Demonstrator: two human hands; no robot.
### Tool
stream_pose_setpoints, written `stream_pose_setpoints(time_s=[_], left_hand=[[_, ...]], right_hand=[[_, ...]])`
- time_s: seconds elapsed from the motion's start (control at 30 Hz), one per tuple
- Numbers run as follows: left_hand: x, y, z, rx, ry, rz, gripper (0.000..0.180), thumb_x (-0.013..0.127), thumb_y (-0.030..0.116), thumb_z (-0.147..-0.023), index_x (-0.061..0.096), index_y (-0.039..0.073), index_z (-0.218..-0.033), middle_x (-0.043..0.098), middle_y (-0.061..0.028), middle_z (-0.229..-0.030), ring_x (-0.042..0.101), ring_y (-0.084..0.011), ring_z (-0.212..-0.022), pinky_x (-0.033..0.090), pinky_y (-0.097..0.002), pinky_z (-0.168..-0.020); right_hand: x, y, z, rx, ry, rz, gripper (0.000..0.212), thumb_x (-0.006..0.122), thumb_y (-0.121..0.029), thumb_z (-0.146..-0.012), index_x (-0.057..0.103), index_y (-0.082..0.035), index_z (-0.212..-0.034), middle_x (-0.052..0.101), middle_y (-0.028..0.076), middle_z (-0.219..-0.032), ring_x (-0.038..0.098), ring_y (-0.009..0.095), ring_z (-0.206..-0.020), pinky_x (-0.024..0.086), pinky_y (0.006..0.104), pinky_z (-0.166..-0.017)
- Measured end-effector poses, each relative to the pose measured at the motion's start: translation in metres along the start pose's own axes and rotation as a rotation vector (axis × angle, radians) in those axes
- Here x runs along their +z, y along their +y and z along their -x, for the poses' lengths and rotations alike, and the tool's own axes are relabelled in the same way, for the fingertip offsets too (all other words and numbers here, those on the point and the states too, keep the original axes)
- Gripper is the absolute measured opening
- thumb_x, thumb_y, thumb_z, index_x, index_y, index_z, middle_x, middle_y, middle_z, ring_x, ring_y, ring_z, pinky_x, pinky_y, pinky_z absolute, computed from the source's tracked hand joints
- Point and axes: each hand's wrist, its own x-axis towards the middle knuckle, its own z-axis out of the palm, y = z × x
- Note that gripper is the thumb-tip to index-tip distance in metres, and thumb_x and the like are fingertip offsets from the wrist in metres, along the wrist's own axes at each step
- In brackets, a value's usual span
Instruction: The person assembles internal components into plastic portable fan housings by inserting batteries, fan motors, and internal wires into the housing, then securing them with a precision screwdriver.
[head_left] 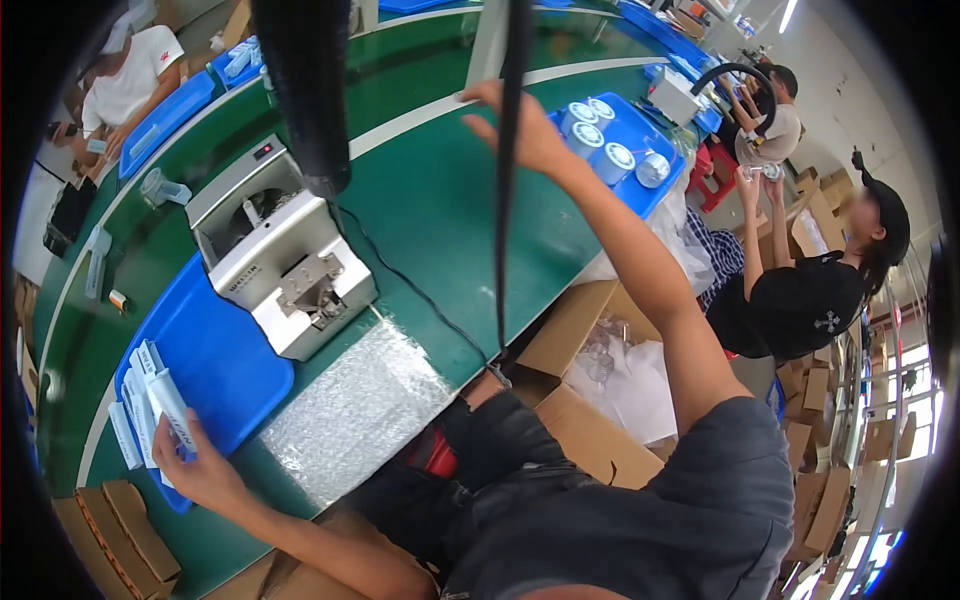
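My left hand (200, 472) is at the lower left, with thumb and fingers closed around the end of a long pale blue plastic piece (168, 402). Several similar pale pieces (122, 434) lie beside it at the end of a blue tray (235, 375). My right hand (525, 128) is raised over the far side of the green bench, fingers spread and holding nothing. It is nearest to another blue tray (640, 200), which carries several white round parts (615, 162). Between my hands, a silver machine (285, 255) stands partly over the left tray's edge.
Bubble wrap (355, 410) lies on the green bench (440, 215) before me. A black cable (425, 290) trails from the machine. Open cartons (590, 425) stand to my right, folded cardboard (115, 540) at lower left. A black bar (300, 90) hangs in front. Other people work nearby.
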Motion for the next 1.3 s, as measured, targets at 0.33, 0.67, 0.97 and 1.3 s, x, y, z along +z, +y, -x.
stream_pose_setpoints(time_s=[0.33,0.67,0.97,1.3], left_hand=[[-0.017,0.023,0.006,-0.238,0.064,0.71,0.045,0.05,0.03,-0.109,0.056,-0.004,-0.137,0.066,-0.0137,-0.126,0.063,-0.0229,-0.113,0.05,-0.0334,-0.097],[-0.001,0.043,0.057,-0.333,-0.06,0.868,0.042,0.049,0.027,-0.109,0.053,-0.004,-0.137,0.066,-0.0152,-0.125,0.065,-0.0203,-0.105,0.05,-0.0332,-0.09],[-0.01,0.063,0.077,-0.412,-0.124,1.178,0.048,0.05,0.028,-0.106,0.048,-0.006,-0.14,0.065,-0.0186,-0.121,0.065,-0.0211,-0.1,0.051,-0.0315,-0.082],[-0.002,0.121,0.101,-0.377,-0.512,1.304,0.05,0.059,0.019,-0.102,0.046,-0.005,-0.143,0.067,-0.0149,-0.113,0.067,-0.02,-0.1,0.054,-0.0273,-0.066]], right_hand=[[-0.167,0.07,0.13,0.779,-0.163,0.689,0.07,0.069,-0.059,-0.084,0.062,-0.014,-0.137,0.052,0.024,-0.142,0.049,0.041,-0.135,0.042,0.0474,-0.111],[-0.155,0.087,0.154,0.686,-0.285,0.185,0.078,0.073,-0.069,-0.078,0.068,-0.015,-0.134,0.051,0.023,-0.143,0.049,0.039,-0.135,0.041,0.0461,-0.112],[-0.142,0.083,0.151,0.551,0.163,0.324,0.062,0.082,-0.053,-0.079,0.073,0.003,-0.105,0.068,0.019,-0.107,0.067,0.031,-0.098,0.052,0.0395,-0.086],[-0.044,-0.118,0.096,0.0,-0.244,-0.085,0.062,0.09,-0.049,-0.068,0.07,0.0,-0.1,0.062,0.012,-0.107,0.062,0.03,-0.102,0.052,0.0383,-0.088]])
